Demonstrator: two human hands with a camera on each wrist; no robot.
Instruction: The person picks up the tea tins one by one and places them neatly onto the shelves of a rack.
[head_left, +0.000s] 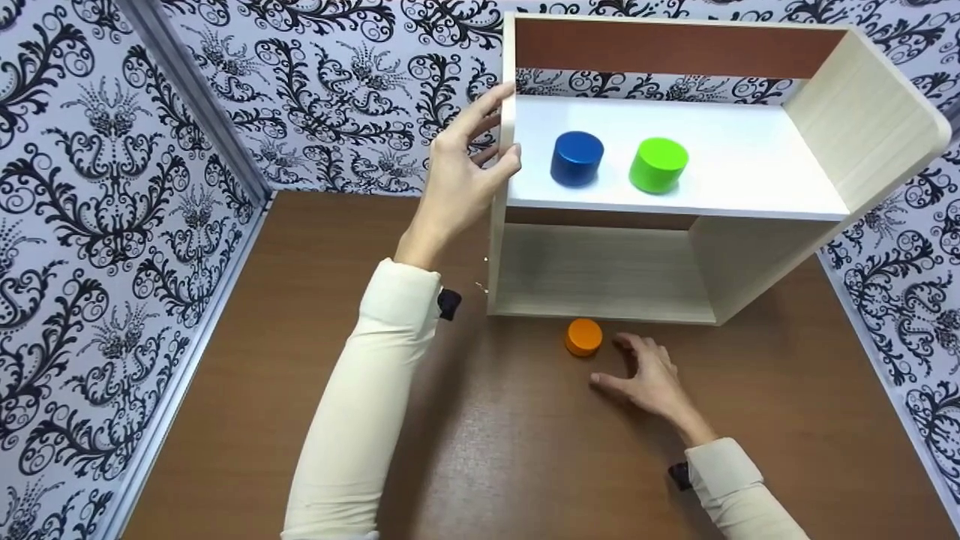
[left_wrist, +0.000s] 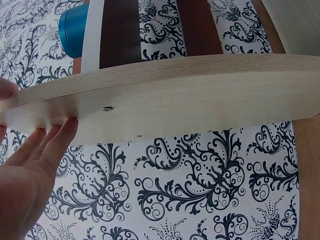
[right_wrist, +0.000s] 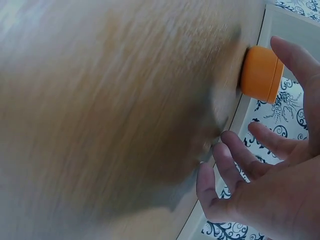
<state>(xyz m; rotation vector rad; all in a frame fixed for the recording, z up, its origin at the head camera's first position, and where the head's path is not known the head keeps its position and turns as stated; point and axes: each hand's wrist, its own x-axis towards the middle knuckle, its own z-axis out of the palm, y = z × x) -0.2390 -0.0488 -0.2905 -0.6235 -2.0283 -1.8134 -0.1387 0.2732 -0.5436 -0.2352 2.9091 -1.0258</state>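
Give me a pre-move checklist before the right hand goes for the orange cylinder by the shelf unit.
1. Right hand open, nothing held: ok.
2. Orange cylinder upright on the brown table, just in front of the shelf unit: ok.
3. Path from right hand to cylinder unobstructed: ok; whether a fingertip already touches it: cannot tell.
4. Left hand steadies the unit's left side panel, thumb at its front edge, fingers against its outer face: ok.
5. Free space on the white shelf, right of the blue cylinder and green cylinder: ok.
6. Lower compartment contents: nothing visible, far back partly hidden: cannot tell.
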